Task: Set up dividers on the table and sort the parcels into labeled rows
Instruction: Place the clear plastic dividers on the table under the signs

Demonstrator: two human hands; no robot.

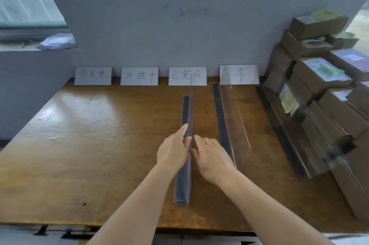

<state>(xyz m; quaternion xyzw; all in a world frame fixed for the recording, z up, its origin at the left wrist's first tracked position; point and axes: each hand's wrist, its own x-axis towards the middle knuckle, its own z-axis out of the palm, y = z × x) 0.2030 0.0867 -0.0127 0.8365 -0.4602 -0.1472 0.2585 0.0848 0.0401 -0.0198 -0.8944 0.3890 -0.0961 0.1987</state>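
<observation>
A clear divider with a dark base strip point(186, 108) stands lengthwise on the wooden table point(99, 144), running from the near edge toward the third label card. My left hand point(174, 149) presses its left side and my right hand point(212, 155) its right side, both pinching the upright clear wall. A second clear divider point(229, 116) stands to the right, and a third point(279, 130) stands against the stacked brown parcels point(323, 89). Several handwritten white label cards point(187, 76) lean against the wall at the table's back edge.
The parcel stack fills the table's right side, several boxes high, some with green notes on top. A window sill with a white plastic bag point(57, 42) is at the upper left. Bare tabletop lies left of the held divider.
</observation>
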